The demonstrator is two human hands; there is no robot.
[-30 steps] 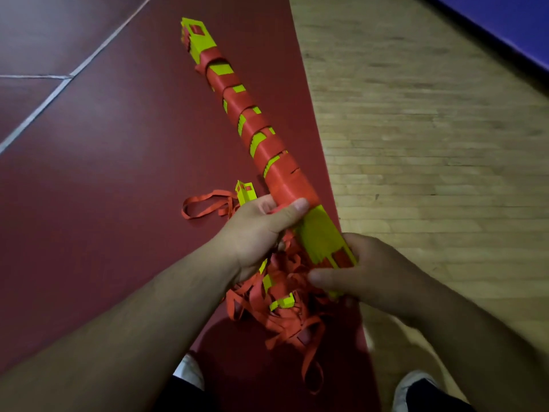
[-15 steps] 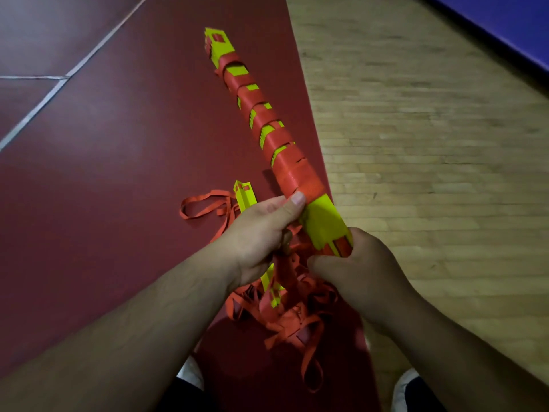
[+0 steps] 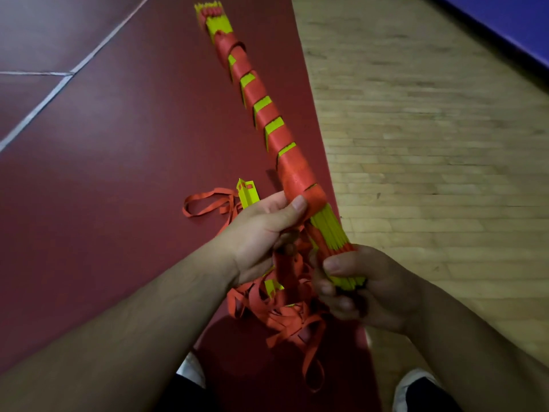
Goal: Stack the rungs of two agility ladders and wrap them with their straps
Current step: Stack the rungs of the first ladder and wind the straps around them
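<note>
Peeking in at the near edge of the view, two shoes (image 3: 416, 388) stand where the red floor (image 3: 118, 173) meets the wooden floor (image 3: 430, 144). Just beyond them a tangled heap of loose straps (image 3: 285, 310), orange-red, lies on the red floor near its right edge, with bits of yellow rung showing among the loops.

Above the heap the two hands are close together. The right hand (image 3: 377, 286) wraps its fingers and thumb round the near end of the bundle of rungs (image 3: 329, 230), where the yellow edges are bare. The left hand (image 3: 261, 230) sits just beyond it, its thumb pressing the last turn of the strap (image 3: 294, 171) against the bundle and its fingers curled underneath.

From there the bundle runs away and leftward along the right edge of the red floor, the strap spiralling round it with yellow gaps between the turns. Whether its far end touches the floor I cannot tell.

Left of the left hand, a yellow rung end (image 3: 248, 194) lies beside a strap loop. Farther off, white lines (image 3: 44, 102) cross the red floor, and a blue strip (image 3: 505, 22) borders the far right corner.
</note>
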